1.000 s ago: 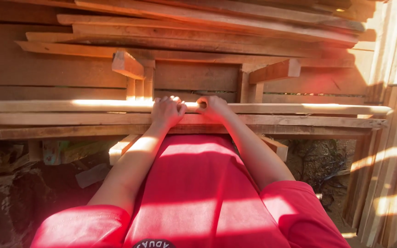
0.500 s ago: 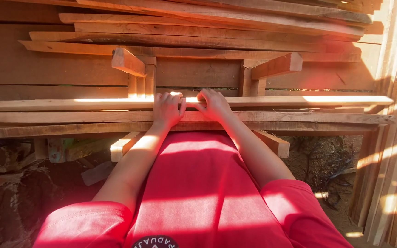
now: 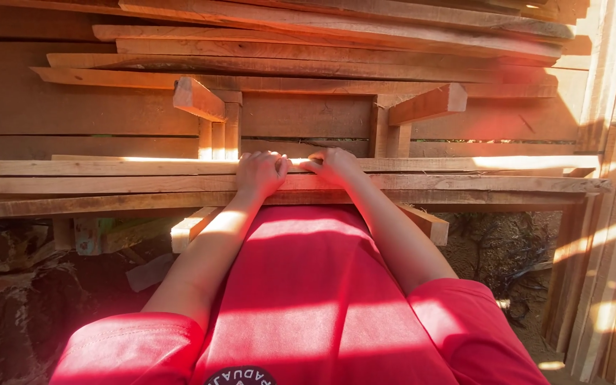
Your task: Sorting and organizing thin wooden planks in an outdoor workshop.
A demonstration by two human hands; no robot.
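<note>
A long pale wooden plank (image 3: 465, 164) lies across the view on top of two similar planks (image 3: 465, 184). My left hand (image 3: 259, 175) and my right hand (image 3: 333, 165) rest side by side on its middle. Both have their fingers curled over its far edge, gripping it. Both forearms reach forward from my red shirt (image 3: 301, 285). Sunlight falls on the plank's left and right parts.
A stack of long boards (image 3: 322, 43) lies behind, with two short wooden blocks (image 3: 197, 98) (image 3: 429, 104) sticking out on upright supports. More boards (image 3: 614, 249) lean at the right. Below are dirt ground, scraps and short timber ends (image 3: 190, 228).
Half a second ago the plank and both hands sat a little farther from me; they have since come back nearer. My fingers are curled more tightly over the plank's edge.
</note>
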